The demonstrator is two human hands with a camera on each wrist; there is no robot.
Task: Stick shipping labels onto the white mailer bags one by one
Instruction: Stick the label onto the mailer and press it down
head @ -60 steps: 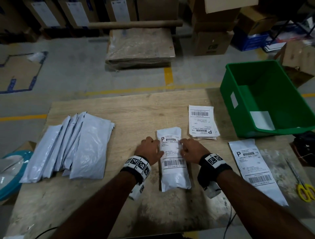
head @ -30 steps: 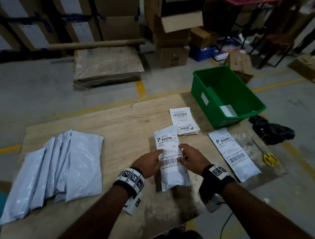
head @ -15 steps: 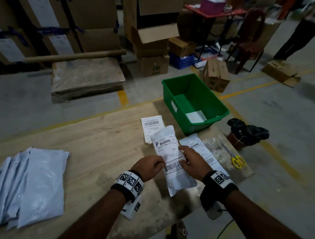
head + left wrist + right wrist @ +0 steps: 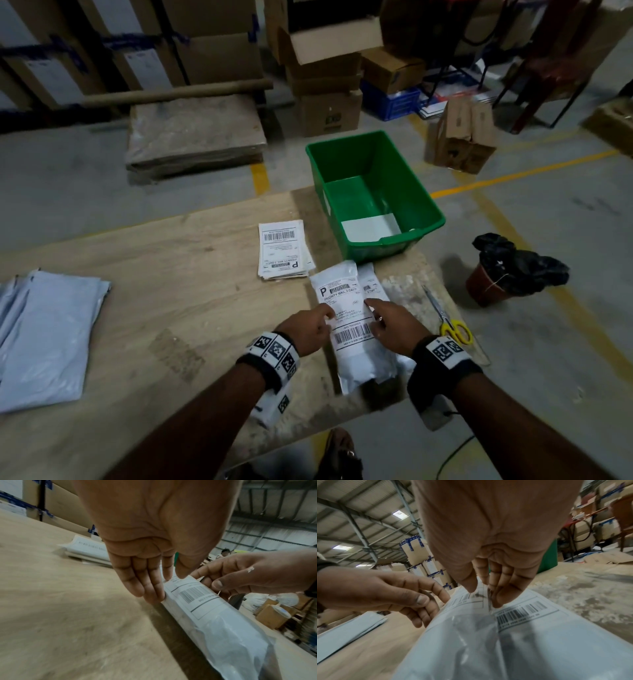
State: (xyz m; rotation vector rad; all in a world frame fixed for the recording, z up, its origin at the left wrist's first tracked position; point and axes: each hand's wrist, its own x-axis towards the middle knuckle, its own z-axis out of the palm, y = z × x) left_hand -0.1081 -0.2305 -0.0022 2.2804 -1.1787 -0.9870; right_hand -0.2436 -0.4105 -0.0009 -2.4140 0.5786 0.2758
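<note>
labelled mailer bag [image 4: 352,329] hides most of second bag [image 4: 371,284] beneath

1. Labelled mailer bag [image 4: 356,329]: white, plump, shipping label stuck face up. It lies lengthwise away from me, overlapping a second labelled bag [image 4: 371,286] at its right.
2. My left hand [image 4: 306,330] and right hand [image 4: 394,325] pinch its two long edges.
3. Stack of loose labels [image 4: 282,250]: just beyond the bag, print upside down to me.
4. Unlabelled mailer bags [image 4: 48,339]: fanned pile, far left of the table.
</note>
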